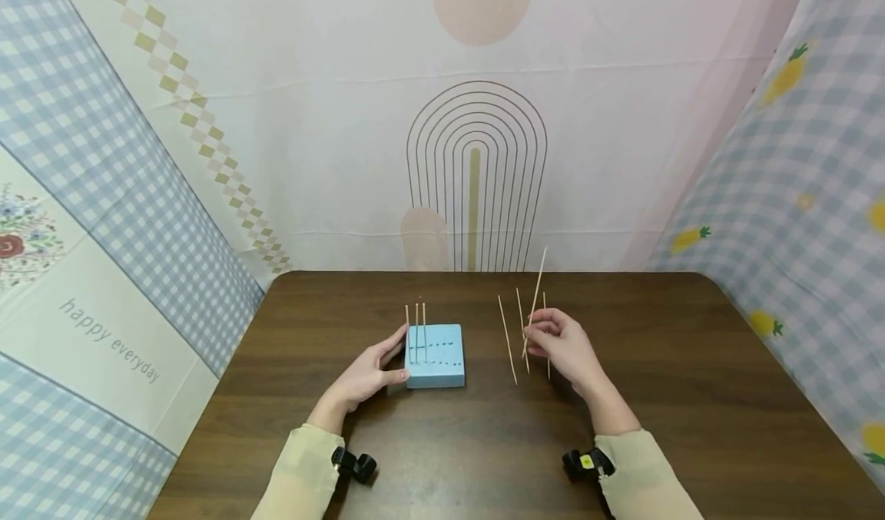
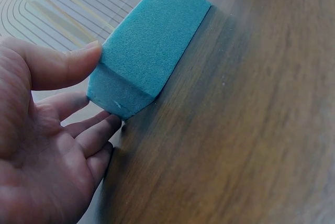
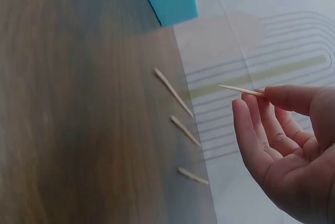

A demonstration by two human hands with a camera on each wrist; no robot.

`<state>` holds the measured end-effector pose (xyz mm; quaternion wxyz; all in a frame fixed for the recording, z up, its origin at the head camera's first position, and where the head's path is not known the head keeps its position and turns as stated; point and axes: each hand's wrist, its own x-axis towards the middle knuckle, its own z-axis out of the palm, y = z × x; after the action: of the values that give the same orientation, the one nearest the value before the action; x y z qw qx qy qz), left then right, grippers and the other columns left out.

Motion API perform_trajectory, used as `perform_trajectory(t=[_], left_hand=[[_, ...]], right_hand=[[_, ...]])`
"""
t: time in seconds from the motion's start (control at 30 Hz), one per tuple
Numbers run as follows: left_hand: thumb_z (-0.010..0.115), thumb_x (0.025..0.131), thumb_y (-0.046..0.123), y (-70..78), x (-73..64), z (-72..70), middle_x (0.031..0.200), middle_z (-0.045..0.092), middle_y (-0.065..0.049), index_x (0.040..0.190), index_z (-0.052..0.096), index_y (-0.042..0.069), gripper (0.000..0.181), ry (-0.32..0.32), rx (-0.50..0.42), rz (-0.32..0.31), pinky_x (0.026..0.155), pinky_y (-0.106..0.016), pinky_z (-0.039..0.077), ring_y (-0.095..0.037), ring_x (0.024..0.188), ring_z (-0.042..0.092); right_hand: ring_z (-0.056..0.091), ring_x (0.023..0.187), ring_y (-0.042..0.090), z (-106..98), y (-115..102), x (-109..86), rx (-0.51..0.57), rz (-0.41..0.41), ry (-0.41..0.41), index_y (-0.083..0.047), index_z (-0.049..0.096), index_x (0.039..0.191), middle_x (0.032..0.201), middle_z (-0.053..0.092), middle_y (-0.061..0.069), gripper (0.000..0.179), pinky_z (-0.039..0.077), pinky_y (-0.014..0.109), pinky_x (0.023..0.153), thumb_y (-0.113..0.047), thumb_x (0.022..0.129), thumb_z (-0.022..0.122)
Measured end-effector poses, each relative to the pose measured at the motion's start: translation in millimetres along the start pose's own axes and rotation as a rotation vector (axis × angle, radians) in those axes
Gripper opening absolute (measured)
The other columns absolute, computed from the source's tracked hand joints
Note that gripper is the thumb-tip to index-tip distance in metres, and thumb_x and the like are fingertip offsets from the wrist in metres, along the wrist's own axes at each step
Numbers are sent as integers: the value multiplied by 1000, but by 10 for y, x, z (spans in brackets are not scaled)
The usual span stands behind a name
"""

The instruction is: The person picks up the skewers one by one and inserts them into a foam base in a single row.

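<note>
A light blue foam block (image 1: pixel 442 380) with rows of small holes in its top lies on the table; several thin wooden skewers (image 1: pixel 417 320) stand upright along its left side. My left hand (image 1: pixel 366 374) holds the block at its left end, thumb (image 2: pixel 68 67) on the near corner and fingers along the side. To the right, my right hand (image 1: pixel 563 343) pinches one wooden skewer (image 1: pixel 538 282) between thumb and fingertips, tilted above the table. Its pointed tip (image 3: pixel 235 88) shows in the right wrist view. Close by, loose skewers (image 1: pixel 508 339) lie on the table.
The brown wooden table (image 1: pixel 470 458) ends at a white patterned cloth (image 1: pixel 332 159) hanging behind it. Checked cloths hang at the left (image 1: pixel 104 167) and right (image 1: pixel 816 236). A small black camera (image 1: pixel 354 465) is strapped on each sleeve.
</note>
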<state>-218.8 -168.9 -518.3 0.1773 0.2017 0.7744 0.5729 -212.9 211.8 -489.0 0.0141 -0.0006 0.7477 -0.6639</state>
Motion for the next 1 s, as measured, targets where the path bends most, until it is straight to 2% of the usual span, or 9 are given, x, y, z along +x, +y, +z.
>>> perform_trajectory(t=[0.23, 0.47, 0.57, 0.67, 0.83, 1.0], left_hand=[[71, 102, 3, -6, 18, -7, 176, 18, -16, 172, 16, 8, 89, -2, -1, -7, 121, -56, 31, -35, 162, 18], [70, 101, -1, -11, 17, -1, 176, 18, -17, 172, 17, 6, 89, 3, -12, -5, 120, -55, 33, -36, 161, 18], [70, 101, 0, -8, 12, -4, 176, 18, -18, 172, 17, 7, 89, 4, -8, -7, 120, -55, 32, -36, 161, 18], [70, 101, 0, -2, 8, -8, 176, 18, -18, 172, 17, 7, 89, 5, -7, -10, 120, -56, 32, -36, 161, 18], [71, 101, 1, 9, 9, -9, 175, 19, -18, 172, 17, 7, 89, 6, -8, -17, 120, -56, 32, -36, 161, 19], [71, 100, 1, 11, 14, -8, 175, 20, -19, 171, 18, 5, 89, 6, -19, -18, 121, -55, 29, -36, 161, 20]], right_hand=[[71, 87, 17, 251, -66, -22, 62, -17, -2, 9, 58, 125, 106, 71, 21, 27, 62, 38, 84, -3, 103, 69], [72, 91, 18, 560, -149, -42, 146, -35, -53, 9, 58, 123, 104, 71, 14, 26, 62, 37, 85, -4, 104, 69], [72, 93, 20, 691, -186, -30, 184, -39, -63, 10, 58, 122, 107, 70, 17, 25, 62, 36, 85, -3, 104, 69], [72, 96, 25, 837, -215, -19, 217, -38, -74, 10, 58, 121, 109, 70, 21, 24, 62, 42, 88, -2, 103, 69], [71, 98, 27, 1070, -228, -27, 220, -42, -105, 5, 60, 118, 106, 69, 17, 19, 59, 55, 93, -2, 104, 69], [71, 99, 28, 1215, -196, -52, 189, -76, -116, 3, 60, 116, 104, 68, 16, 15, 62, 48, 87, -3, 105, 67]])
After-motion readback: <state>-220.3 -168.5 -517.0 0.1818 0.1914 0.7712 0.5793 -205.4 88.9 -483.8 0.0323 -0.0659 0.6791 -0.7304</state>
